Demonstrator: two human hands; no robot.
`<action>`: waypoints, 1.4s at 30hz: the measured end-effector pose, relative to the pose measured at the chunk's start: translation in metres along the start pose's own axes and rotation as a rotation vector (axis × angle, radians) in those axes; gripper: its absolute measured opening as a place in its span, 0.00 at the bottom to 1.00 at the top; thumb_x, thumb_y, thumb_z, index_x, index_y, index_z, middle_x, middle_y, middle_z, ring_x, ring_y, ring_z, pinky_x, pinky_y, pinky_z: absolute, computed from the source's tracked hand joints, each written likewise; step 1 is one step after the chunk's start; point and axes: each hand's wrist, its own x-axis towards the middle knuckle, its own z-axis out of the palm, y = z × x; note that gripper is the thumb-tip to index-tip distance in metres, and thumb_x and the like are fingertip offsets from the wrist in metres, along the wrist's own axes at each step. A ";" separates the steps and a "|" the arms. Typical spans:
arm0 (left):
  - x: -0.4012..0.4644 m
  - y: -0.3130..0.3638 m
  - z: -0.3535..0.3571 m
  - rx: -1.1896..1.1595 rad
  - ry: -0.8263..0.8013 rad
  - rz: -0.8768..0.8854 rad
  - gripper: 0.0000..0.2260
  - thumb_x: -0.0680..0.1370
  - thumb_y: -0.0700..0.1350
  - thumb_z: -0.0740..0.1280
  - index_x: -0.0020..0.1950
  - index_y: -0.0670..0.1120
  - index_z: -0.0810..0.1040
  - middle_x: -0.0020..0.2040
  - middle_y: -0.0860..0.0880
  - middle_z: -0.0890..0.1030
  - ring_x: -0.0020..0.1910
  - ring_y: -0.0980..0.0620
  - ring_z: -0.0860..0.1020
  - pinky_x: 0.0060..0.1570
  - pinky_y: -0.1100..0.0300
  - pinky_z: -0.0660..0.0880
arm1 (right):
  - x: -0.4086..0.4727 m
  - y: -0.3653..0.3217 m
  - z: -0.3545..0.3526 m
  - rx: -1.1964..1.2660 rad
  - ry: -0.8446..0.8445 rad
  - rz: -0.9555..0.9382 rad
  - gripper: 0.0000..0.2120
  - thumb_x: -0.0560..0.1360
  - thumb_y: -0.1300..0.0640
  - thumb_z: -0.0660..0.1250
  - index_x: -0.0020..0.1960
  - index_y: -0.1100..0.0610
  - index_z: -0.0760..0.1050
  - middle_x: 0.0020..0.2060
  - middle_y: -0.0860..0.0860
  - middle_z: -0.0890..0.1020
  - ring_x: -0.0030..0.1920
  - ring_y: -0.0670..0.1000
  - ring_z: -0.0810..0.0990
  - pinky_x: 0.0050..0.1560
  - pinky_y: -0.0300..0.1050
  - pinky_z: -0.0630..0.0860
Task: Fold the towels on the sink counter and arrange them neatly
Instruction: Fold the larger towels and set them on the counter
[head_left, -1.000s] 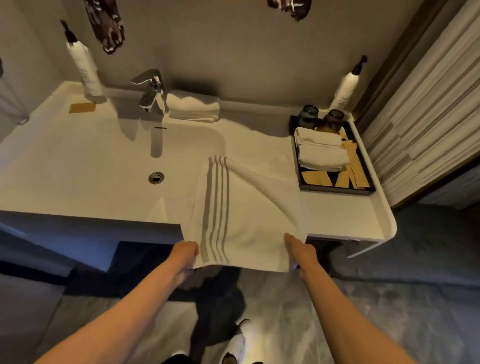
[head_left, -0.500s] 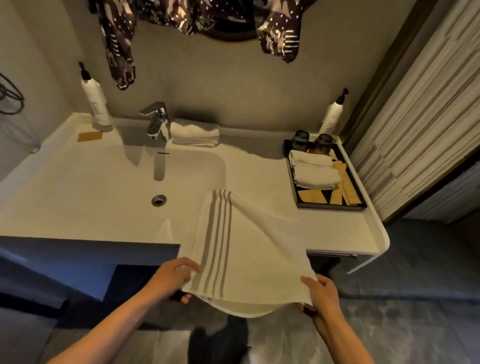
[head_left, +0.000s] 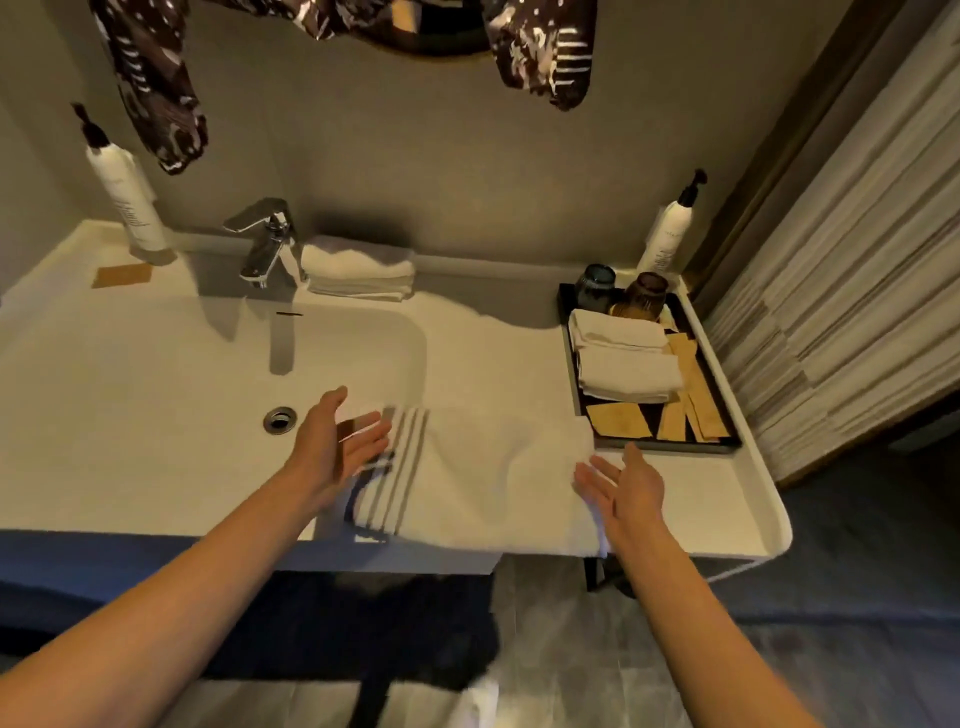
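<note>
- Your left hand (head_left: 337, 447) hovers at the striped end of the white towel with grey stripes (head_left: 478, 478), palm turned inward, fingers straight and spread, gripping nothing.
- Your right hand (head_left: 628, 483) is at the towel's other end, palm up and fingers relaxed, the fingertips touching or just beside the cloth; which of the two cannot be told.
- The striped towel lies folded over on the front of the white sink desk (head_left: 727, 499), between the basin and the tray, its near edge hanging a little past the front rim.
- Left of the towel is the white basin (head_left: 156, 395) with its round metal drain (head_left: 280, 419).
- Right of the towel, a black rectangular tray (head_left: 670, 444) holds two folded white towels (head_left: 623, 358), tan paper packets (head_left: 685, 410) and two dark ribbed tumblers (head_left: 621, 291) at its far end.
- At the back, a chrome tap (head_left: 265, 244) stands just beside a stack of folded white towels (head_left: 358, 267).
- A white pump bottle (head_left: 130, 202) stands at the far left corner and another white pump bottle (head_left: 670, 234) behind the tray.
</note>
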 end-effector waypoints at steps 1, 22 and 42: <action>0.005 -0.012 0.003 0.277 0.034 0.162 0.11 0.82 0.48 0.63 0.63 0.49 0.71 0.56 0.40 0.80 0.52 0.44 0.82 0.51 0.54 0.78 | 0.005 0.010 -0.002 -0.196 0.056 -0.206 0.06 0.81 0.54 0.61 0.58 0.53 0.71 0.52 0.58 0.81 0.51 0.61 0.82 0.56 0.58 0.80; 0.053 -0.127 0.016 1.987 -0.413 0.891 0.29 0.81 0.47 0.55 0.81 0.49 0.49 0.81 0.47 0.47 0.80 0.46 0.46 0.76 0.46 0.45 | 0.064 0.054 -0.025 -1.450 -0.191 -1.008 0.16 0.77 0.51 0.64 0.62 0.57 0.75 0.60 0.54 0.77 0.60 0.55 0.76 0.60 0.52 0.73; 0.043 -0.143 0.051 1.957 -0.666 0.918 0.24 0.84 0.53 0.47 0.80 0.54 0.54 0.81 0.51 0.49 0.79 0.52 0.46 0.78 0.48 0.47 | 0.068 -0.080 -0.021 -1.169 -0.081 -0.115 0.13 0.71 0.52 0.72 0.52 0.55 0.73 0.47 0.53 0.79 0.49 0.56 0.79 0.48 0.49 0.76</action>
